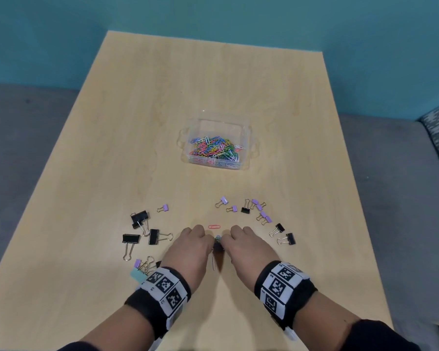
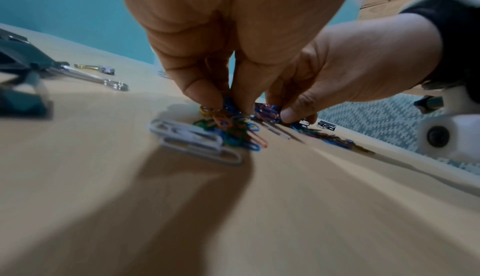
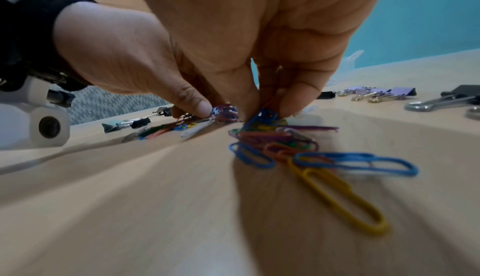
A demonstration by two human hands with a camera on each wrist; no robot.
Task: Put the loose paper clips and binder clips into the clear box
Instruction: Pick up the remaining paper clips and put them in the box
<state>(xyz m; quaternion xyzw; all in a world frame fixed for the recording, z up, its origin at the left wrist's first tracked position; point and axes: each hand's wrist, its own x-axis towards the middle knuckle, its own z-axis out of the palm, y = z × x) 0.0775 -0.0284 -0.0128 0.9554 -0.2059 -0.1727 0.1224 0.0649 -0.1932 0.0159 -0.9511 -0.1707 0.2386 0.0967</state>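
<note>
The clear box stands mid-table and holds several coloured paper clips. Both hands meet at the near edge over a small heap of loose paper clips. My left hand pinches a bunch of clips against the table. My right hand pinches a second bunch right beside it. More clips lie flat under the hands: white ones, a blue one and a yellow one. A red clip lies just beyond the fingers. The fingertips are hidden in the head view.
Black binder clips lie scattered left of the hands, with purple and mint ones by the left wrist. Small purple binder clips and black ones lie to the right. The wooden table is ringed by grey seating.
</note>
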